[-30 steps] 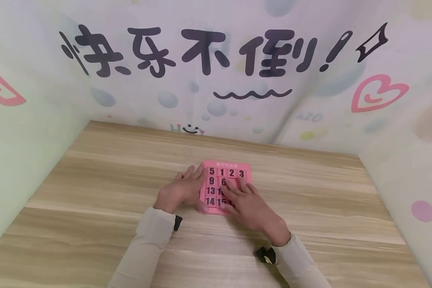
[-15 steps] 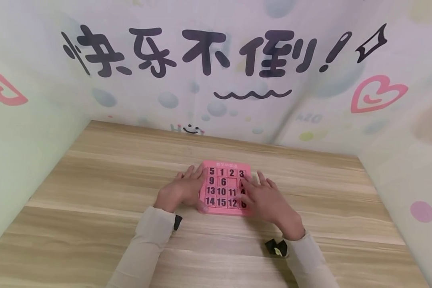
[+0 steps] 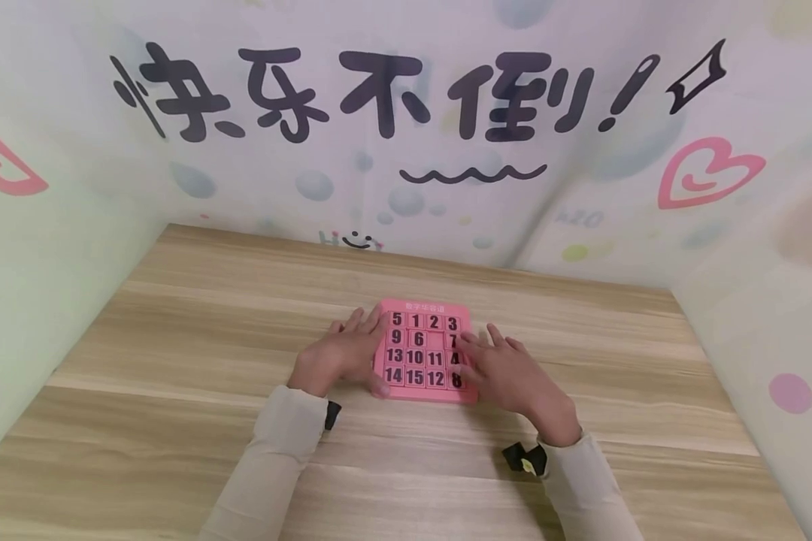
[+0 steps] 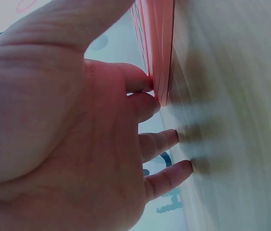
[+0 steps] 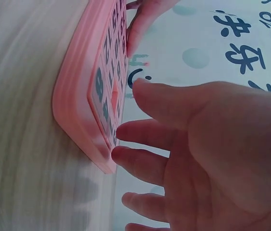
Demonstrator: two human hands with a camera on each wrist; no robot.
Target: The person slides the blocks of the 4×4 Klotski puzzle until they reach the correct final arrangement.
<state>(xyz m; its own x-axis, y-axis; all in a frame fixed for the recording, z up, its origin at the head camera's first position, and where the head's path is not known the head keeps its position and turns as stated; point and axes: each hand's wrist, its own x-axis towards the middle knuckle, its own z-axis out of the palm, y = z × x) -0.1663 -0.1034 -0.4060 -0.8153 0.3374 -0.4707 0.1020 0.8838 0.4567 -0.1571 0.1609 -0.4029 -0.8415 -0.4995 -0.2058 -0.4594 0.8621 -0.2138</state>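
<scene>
A pink number slide puzzle (image 3: 422, 394) lies flat on the table, its black-numbered tiles in a square grid. One slot (image 3: 436, 340), between the 6 and the 7, holds no tile. My left hand (image 3: 341, 355) holds the puzzle's left side, thumb by the near corner and fingers towards the far one. In the left wrist view, two fingertips (image 4: 147, 98) meet the pink edge while the other two touch the table. My right hand (image 3: 510, 373) hovers at the right side with fingers loosely extended, fingertips over or close to the 7, 4 and 8 tiles.
The wood-grain table (image 3: 176, 421) spreads around the puzzle. A white printed cloth (image 3: 352, 191) with large black characters stands behind it, and pale walls (image 3: 54, 270) close in both sides.
My right hand has moved right, off the middle of the grid, uncovering the 10, 11, 15 and 12 tiles. The left hand and the puzzle stay in place.
</scene>
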